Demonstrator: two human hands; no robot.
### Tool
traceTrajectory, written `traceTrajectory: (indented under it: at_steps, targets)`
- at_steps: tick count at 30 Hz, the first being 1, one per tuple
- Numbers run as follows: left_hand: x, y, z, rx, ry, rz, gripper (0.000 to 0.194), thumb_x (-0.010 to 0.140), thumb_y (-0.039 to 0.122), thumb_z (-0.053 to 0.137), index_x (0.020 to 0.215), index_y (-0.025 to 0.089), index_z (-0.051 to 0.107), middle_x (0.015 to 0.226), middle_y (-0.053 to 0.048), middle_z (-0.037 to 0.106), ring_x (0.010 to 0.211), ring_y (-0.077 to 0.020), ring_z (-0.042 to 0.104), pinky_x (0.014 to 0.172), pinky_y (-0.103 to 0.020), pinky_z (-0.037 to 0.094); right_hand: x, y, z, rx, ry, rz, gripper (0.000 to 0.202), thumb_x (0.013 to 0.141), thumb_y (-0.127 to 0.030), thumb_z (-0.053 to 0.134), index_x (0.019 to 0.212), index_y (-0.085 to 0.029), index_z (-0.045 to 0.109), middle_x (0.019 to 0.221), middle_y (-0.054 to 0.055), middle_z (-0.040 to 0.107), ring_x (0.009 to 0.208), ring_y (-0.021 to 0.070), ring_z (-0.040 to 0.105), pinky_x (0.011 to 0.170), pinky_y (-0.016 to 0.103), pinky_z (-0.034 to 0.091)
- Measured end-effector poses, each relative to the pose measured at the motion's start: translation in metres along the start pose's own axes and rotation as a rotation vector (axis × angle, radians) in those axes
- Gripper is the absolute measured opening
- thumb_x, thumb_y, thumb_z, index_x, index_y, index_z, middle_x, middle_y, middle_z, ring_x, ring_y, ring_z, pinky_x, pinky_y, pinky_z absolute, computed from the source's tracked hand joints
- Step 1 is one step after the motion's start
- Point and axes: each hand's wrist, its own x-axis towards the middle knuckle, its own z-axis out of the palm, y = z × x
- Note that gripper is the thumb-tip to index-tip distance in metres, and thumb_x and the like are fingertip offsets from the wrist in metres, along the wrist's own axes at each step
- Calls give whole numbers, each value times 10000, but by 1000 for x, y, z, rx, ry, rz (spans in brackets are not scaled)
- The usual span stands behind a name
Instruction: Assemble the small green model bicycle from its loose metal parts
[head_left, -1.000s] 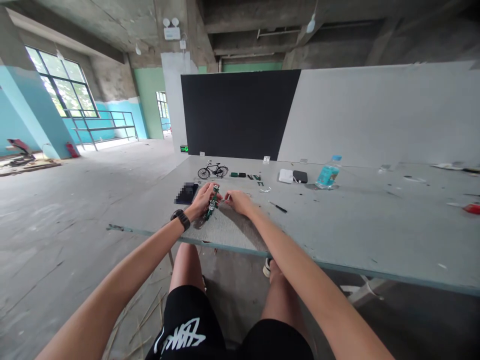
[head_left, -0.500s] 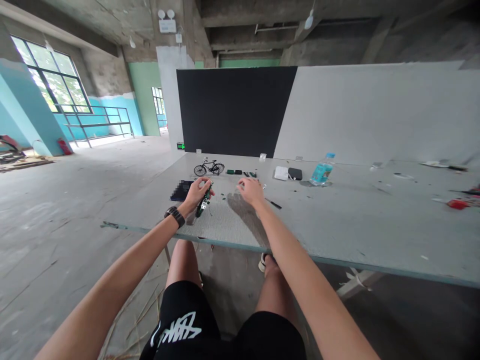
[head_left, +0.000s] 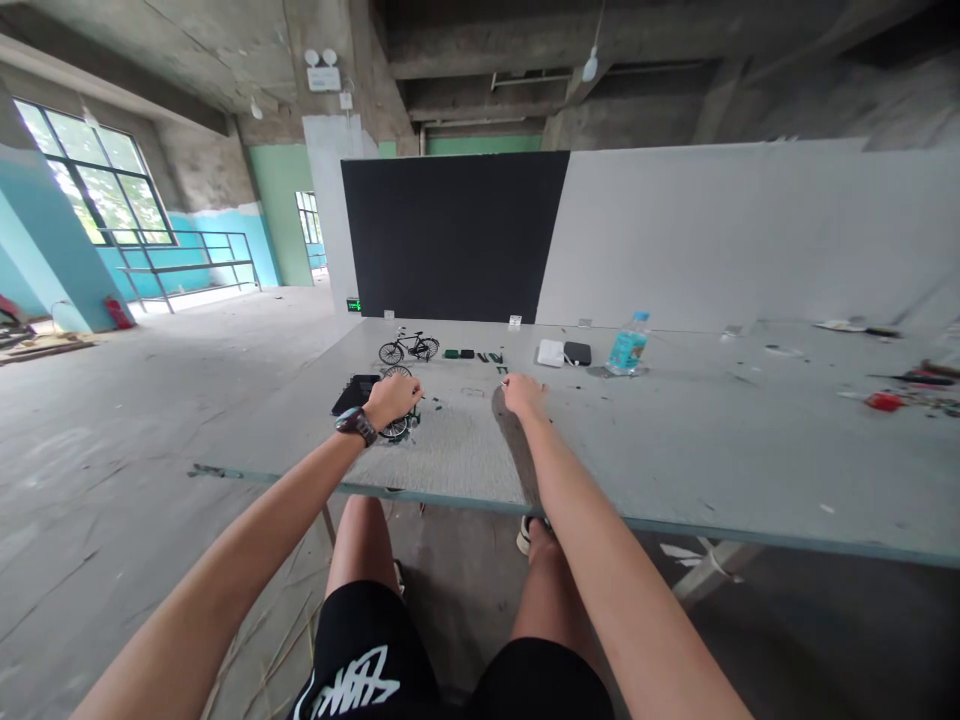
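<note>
My left hand (head_left: 394, 397) is closed around the middle of a small green model bicycle. One wheel (head_left: 395, 428) shows below the hand and another above it; the frame between them is mostly covered by my fingers. To the right, my right hand (head_left: 525, 393) is low over the table with thumb and fingertips pinched together. A tiny light-coloured bit seems to be at the fingertips, too small to name. Just beyond it are small dark green parts (head_left: 496, 357). A finished-looking black model bicycle (head_left: 409, 348) stands upright behind my left hand.
A dark phone-like slab (head_left: 354, 394) lies left of my left hand. Small green blocks (head_left: 459, 354) sit in a row at the back. Farther right are a white case (head_left: 550, 353), a black case (head_left: 577, 354) and a bottle of blue liquid (head_left: 628, 345). Red-handled tools (head_left: 883, 401) lie far right.
My left hand has turned the green model bicycle, so its wheels now show above and below. My right hand has shifted right and lower, its fingertips now pinched together near the small parts.
</note>
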Motion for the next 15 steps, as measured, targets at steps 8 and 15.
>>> traceTrajectory:
  at_steps: [8, 15]
  targets:
    - [5, 0, -10, -493, 78, -18, 314, 830, 480, 683, 722, 188, 634, 613, -34, 583, 583, -165, 543, 590, -253, 375, 1, 1, 1, 13, 12, -10, 247, 986, -262, 530, 1139, -244, 724, 1185, 134, 711, 1151, 294, 618, 1034, 493, 364]
    - [4, -10, -15, -1152, -160, -213, 188, 766, 251, 719, 913, 187, 621, 684, -14, 625, 555, -102, 556, 468, -193, 332, 0, -3, 0, 56, 17, -1, 247, 977, -260, 528, 1102, -238, 740, 1156, 142, 719, 1122, 295, 631, 1053, 519, 356]
